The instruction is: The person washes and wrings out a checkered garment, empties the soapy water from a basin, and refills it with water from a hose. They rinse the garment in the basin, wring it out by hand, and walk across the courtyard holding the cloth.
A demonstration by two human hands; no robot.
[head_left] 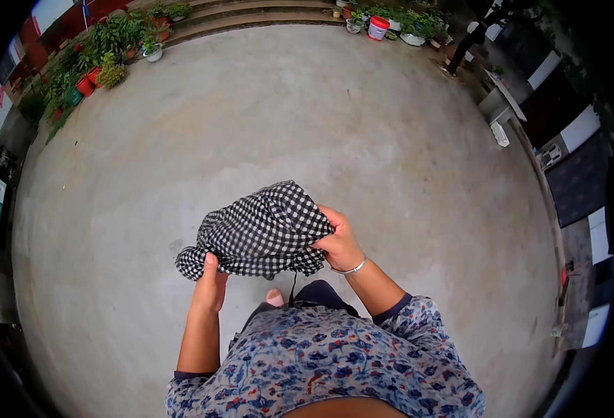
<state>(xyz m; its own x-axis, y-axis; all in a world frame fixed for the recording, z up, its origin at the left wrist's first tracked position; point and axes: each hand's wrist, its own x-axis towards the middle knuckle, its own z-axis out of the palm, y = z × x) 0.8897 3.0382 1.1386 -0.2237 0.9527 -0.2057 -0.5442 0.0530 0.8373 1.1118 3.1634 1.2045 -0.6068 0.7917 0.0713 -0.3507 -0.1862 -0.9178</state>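
A crumpled black-and-white checked cloth (pixel 261 233) is held up in front of my body, above the concrete floor. Along its lower left edge, my left hand (pixel 211 282) grips it with the thumb on top; the other fingers are mostly hidden beneath. At the right end, my right hand (pixel 340 240) pinches the fabric between thumb and fingers. A bracelet (pixel 349 269) circles the right wrist. The cloth bunches at its left corner and hangs in folds between both hands. Whether it is a garment or a plain piece of fabric I cannot tell.
Grey concrete floor (pixel 251 104) spreads around me. Potted plants (pixel 112 56) line the far left, near broad steps (pixel 251 17). A red-and-white bucket (pixel 378 28) stands among more pots at the back. On the right are a tree trunk (pixel 463 49) and a slab bench (pixel 502 97).
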